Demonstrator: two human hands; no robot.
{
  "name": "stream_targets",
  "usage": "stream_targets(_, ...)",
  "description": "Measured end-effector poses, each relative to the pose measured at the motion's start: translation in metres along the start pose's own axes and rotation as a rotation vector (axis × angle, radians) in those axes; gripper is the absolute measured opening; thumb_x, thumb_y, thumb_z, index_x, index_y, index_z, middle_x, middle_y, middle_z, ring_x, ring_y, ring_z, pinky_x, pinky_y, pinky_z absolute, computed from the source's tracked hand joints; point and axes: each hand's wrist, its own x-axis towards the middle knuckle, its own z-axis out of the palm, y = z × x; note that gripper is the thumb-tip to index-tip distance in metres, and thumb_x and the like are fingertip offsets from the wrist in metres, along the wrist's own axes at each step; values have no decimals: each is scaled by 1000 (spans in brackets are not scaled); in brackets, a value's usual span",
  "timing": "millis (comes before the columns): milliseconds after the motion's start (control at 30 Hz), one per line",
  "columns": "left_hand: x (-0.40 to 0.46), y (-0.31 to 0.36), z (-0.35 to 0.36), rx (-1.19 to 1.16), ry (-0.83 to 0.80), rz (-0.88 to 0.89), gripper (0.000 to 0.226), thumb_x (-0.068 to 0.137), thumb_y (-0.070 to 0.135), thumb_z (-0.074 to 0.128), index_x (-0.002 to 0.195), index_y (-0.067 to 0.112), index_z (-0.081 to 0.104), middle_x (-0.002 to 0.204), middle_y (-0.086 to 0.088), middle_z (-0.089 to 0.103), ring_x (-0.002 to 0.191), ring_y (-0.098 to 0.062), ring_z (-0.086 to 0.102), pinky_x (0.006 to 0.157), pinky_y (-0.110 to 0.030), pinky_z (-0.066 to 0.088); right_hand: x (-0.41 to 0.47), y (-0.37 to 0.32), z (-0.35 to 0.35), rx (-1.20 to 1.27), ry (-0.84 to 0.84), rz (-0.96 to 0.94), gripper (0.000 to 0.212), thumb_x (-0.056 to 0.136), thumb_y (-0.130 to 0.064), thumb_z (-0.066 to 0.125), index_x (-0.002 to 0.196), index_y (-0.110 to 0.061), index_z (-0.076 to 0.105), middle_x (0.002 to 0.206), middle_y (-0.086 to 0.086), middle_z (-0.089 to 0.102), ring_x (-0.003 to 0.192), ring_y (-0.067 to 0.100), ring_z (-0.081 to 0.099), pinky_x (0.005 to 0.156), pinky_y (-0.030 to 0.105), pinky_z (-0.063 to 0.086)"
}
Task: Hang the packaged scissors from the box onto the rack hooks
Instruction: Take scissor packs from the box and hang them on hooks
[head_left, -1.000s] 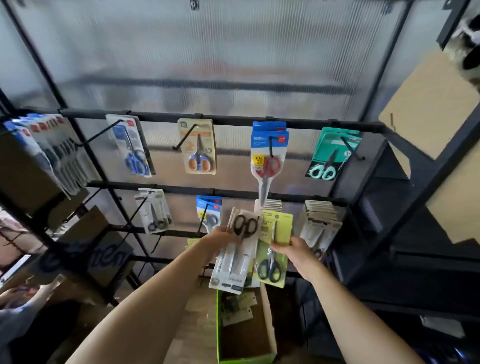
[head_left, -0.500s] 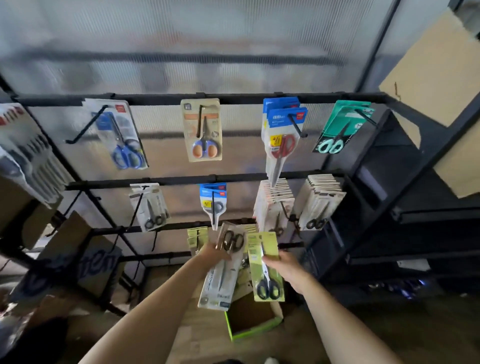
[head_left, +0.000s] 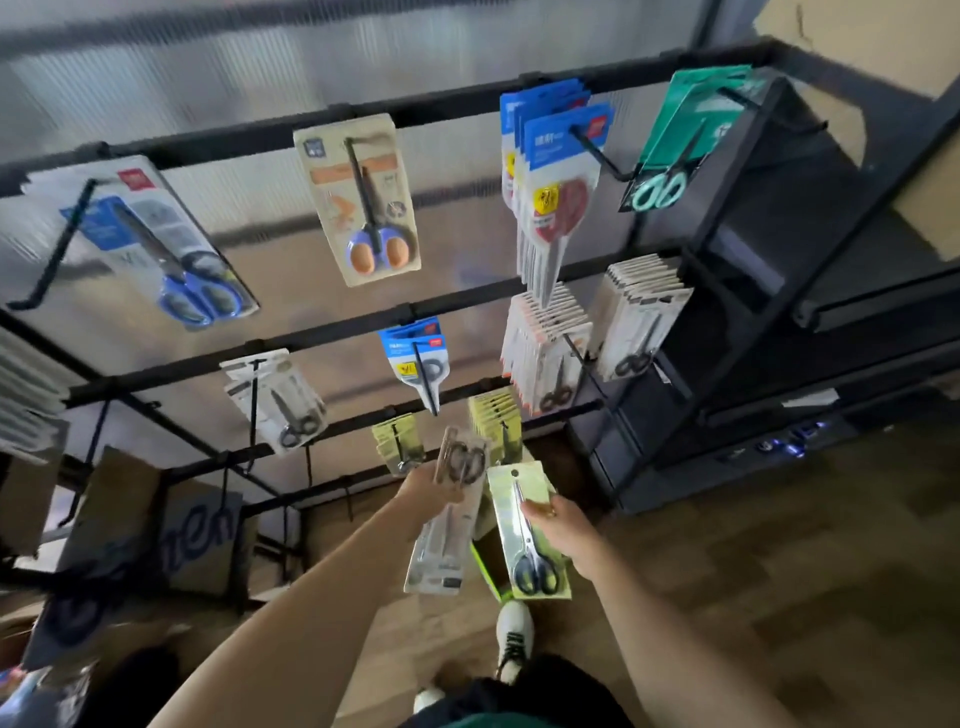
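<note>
The left hand grasps a white scissors pack; the right hand grasps a yellow scissors pack. Risk: with both grips occupied, neither hand can steady a hook, so a hang hole may miss and a pack drop.

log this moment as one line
left hand: holds white pack | right hand: holds yellow pack | neither hung yet
</note>
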Motion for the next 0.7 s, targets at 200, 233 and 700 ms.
stream_targets(200,28,21,12,53,78,-61,27,80,1,71,67,18,54,65,4,51,63,-13,50,54,-20,38,51,13,-15,7,-34,121,69,69,-70,67,118,-22,66,111,-6,70,105,18,65,97,40,51)
stream_targets(233,32,24,14,54,96,-74,24,79,-1,72,68,15,57,65,2,52,66,-16,51,55,-22,38,56,9,-18,18,-37,130,58,75,-63,69,116,-22,68,109,-5,71,103,19,65,97,40,51)
stream_targets(700,83,12,43,159,181,-150,18,78,5,69,91,17,66,84,-4,65,79,-21,60,73,-29,49,142,10,-9,128,-18,185,39,95,-43,58,123,-17,63,120,2,66,105,21,59,89,31,45)
